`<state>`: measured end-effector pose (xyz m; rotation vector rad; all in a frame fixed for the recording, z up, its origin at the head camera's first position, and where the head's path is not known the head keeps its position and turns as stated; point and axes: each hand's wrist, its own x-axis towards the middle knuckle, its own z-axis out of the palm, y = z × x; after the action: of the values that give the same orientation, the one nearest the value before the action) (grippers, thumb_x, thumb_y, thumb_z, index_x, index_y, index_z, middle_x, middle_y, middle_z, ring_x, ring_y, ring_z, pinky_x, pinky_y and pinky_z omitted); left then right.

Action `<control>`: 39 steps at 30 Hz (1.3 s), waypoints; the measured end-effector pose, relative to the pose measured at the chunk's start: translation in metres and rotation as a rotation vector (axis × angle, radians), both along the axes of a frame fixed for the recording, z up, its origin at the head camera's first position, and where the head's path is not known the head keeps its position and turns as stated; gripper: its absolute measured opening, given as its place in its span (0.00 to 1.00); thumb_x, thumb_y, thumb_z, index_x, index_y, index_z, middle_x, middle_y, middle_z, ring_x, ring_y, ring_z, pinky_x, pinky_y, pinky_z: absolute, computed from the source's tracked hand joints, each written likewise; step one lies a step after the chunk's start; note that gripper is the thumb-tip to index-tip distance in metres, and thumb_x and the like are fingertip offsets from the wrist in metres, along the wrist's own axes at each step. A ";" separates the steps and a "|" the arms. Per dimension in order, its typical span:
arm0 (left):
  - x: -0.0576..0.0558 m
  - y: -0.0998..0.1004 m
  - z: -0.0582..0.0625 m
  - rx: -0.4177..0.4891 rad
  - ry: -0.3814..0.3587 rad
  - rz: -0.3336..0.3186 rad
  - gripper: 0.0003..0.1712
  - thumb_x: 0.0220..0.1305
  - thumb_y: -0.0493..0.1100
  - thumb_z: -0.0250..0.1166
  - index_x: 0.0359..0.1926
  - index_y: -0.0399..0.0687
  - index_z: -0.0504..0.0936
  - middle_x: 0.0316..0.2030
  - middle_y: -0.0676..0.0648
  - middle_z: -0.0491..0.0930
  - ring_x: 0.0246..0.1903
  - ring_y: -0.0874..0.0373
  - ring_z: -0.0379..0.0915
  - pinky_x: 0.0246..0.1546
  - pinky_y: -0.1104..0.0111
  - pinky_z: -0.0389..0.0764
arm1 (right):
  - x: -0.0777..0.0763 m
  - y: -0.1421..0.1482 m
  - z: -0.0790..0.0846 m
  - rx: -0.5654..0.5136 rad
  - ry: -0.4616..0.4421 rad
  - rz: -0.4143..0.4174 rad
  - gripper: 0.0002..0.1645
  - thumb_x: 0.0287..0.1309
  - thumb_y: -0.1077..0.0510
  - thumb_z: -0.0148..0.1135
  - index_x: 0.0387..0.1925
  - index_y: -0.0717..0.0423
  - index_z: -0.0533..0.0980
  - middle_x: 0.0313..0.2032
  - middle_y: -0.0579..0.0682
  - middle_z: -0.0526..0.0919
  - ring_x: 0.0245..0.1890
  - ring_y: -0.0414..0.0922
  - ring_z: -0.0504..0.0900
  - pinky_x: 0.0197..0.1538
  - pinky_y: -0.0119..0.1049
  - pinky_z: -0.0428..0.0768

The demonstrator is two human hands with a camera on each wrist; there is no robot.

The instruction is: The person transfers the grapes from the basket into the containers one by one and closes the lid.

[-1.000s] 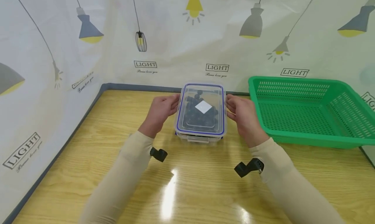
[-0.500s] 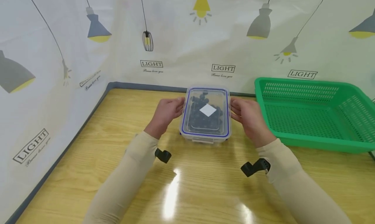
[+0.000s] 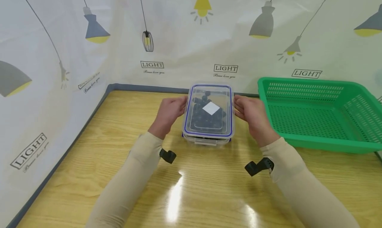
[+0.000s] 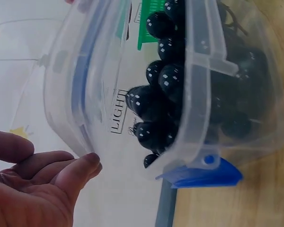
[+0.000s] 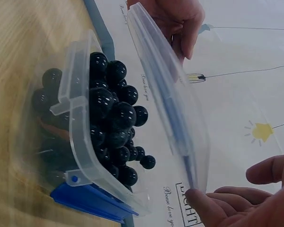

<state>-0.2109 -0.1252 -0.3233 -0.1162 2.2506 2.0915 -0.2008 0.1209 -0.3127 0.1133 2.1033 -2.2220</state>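
A clear plastic lid [image 3: 209, 110] with a blue seal and a white diamond-shaped mark is held level above a clear food container [image 3: 206, 142]. Dark round grapes [image 5: 116, 118] fill that container and heap above its rim, with a gap beneath the lid in both wrist views. My left hand [image 3: 169, 112] holds the lid's left edge. On the opposite edge, my right hand [image 3: 253, 117] grips with its fingertips at the lid's border. Blue clips [image 4: 206, 175] hang folded down at the container's sides.
A green perforated basket [image 3: 317, 142] stands at the right, beyond my right hand. Everything rests on a wooden table [image 3: 143, 188]. Behind it hangs a white backdrop [image 3: 185, 49] printed with lamps.
The lid dips closer to the container half a second ago, then rises slightly, showing dark grapes under its front edge again. Both hands stay at its sides. The head view shifts a little.
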 end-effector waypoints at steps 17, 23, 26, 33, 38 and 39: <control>0.008 0.007 0.012 0.158 0.687 -0.184 0.22 0.80 0.40 0.43 0.63 0.28 0.71 0.68 0.42 0.64 0.67 0.56 0.60 0.65 0.63 0.65 | 0.009 0.002 0.031 -0.222 0.222 -0.177 0.23 0.74 0.65 0.41 0.65 0.67 0.69 0.60 0.61 0.73 0.58 0.51 0.74 0.58 0.41 0.76; 0.011 0.009 0.012 0.227 0.720 -0.229 0.25 0.81 0.42 0.38 0.71 0.34 0.61 0.72 0.44 0.58 0.71 0.58 0.52 0.70 0.62 0.56 | 0.011 -0.005 0.026 -0.412 0.414 -0.190 0.20 0.75 0.59 0.48 0.55 0.69 0.78 0.52 0.64 0.79 0.54 0.56 0.77 0.57 0.46 0.78; 0.012 0.008 0.011 0.275 0.742 -0.251 0.26 0.81 0.41 0.36 0.72 0.32 0.59 0.72 0.43 0.57 0.71 0.56 0.51 0.70 0.59 0.54 | 0.010 -0.008 0.023 -0.488 0.502 -0.190 0.20 0.75 0.60 0.47 0.49 0.71 0.80 0.48 0.65 0.80 0.52 0.57 0.78 0.57 0.49 0.77; 0.015 0.008 0.008 0.440 0.716 -0.233 0.25 0.81 0.41 0.37 0.68 0.27 0.60 0.70 0.36 0.59 0.70 0.50 0.56 0.69 0.57 0.58 | 0.006 -0.014 0.012 -0.498 0.545 -0.268 0.16 0.75 0.62 0.47 0.36 0.68 0.77 0.40 0.59 0.77 0.46 0.53 0.81 0.48 0.40 0.82; 0.015 0.006 0.003 0.475 0.705 -0.180 0.19 0.79 0.37 0.43 0.54 0.32 0.79 0.67 0.33 0.62 0.69 0.47 0.58 0.66 0.58 0.63 | 0.002 -0.018 0.005 -0.455 0.499 -0.323 0.04 0.67 0.72 0.54 0.41 0.68 0.74 0.46 0.60 0.74 0.55 0.55 0.77 0.47 0.34 0.81; 0.015 0.006 0.002 0.476 0.706 -0.176 0.18 0.78 0.36 0.45 0.52 0.31 0.80 0.67 0.33 0.63 0.68 0.47 0.58 0.65 0.58 0.64 | 0.002 -0.019 0.004 -0.453 0.493 -0.327 0.06 0.65 0.75 0.55 0.42 0.69 0.73 0.47 0.60 0.74 0.56 0.55 0.77 0.49 0.34 0.80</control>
<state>-0.1958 -0.1194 -0.3212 0.9371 1.8196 2.7762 -0.1989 0.1016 -0.3087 -0.1461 1.7965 -3.1370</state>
